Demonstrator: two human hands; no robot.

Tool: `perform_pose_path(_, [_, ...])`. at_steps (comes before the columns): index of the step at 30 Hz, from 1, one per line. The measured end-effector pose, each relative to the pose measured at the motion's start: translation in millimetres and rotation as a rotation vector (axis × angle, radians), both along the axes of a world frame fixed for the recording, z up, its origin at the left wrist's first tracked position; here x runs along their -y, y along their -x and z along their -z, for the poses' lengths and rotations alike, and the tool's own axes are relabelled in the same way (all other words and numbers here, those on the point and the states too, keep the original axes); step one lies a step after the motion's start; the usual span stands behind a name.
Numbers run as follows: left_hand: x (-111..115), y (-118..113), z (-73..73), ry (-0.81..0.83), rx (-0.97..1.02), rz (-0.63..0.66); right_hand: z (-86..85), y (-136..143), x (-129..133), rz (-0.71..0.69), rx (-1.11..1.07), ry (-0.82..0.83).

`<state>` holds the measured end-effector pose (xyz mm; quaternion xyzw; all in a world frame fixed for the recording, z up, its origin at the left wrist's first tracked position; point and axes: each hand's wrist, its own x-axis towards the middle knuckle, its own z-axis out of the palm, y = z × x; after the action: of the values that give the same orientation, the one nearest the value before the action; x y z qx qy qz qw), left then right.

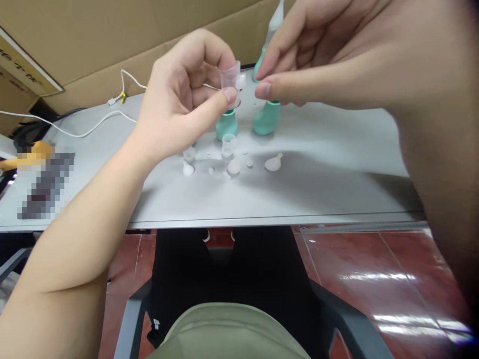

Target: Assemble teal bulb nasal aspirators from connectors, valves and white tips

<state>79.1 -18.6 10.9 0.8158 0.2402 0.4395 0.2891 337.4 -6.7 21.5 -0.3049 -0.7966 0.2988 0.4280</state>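
Note:
My left hand [187,89] pinches a clear plastic cup-shaped part [230,80] between thumb and fingers, above the table. To its right, my right hand [318,65] has thumb and forefinger close together; whatever lies between them is too small or hidden to name. Below the hands stand a green bulb [226,125] and another green bulb [267,118]. Behind my right fingers is a third green bulb with a white pointed tip [277,19]. Nearer me on the table lie a clear ring-like part [229,145], white teardrop-shaped pieces [274,162] and small white discs [249,163].
A grey table [337,194] reaches to a cardboard wall [93,35] at the back. A white cable [86,133] crosses its left side, near an orange object [39,150] and a blurred-out dark item [47,187]. Chair armrests flank my lap.

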Motion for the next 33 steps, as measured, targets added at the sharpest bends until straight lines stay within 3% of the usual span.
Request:
perform_pose_path(3, [0,-10,2.7,-0.124,0.073,-0.003,2.5,8,-3,0.019,0.079,-0.135])
perform_pose_path(7, [1,-20,5.7,-0.187,0.118,-0.018,2.9,11,-1,0.066,0.052,-0.117])
perform_pose_path(17, [-16,0,11.1,0.007,0.047,0.032,5.0,13,-1,0.08,0.048,-0.158])
perform_pose_path(22, [-9,-16,23.2,-0.203,0.107,-0.011,2.4,15,2,0.144,0.092,-0.147])
perform_pose_path(26, [-3,-27,33.3,-0.277,0.128,0.05,3.8,13,0,0.124,0.078,-0.145])
perform_pose_path(30, [-31,-18,37.5,-0.229,0.142,0.113,6.6,13,0,0.113,0.044,-0.152])
perform_pose_path(33, [-60,-4,33.4,-0.099,0.087,0.211,6.4,14,2,0.165,0.087,-0.165])
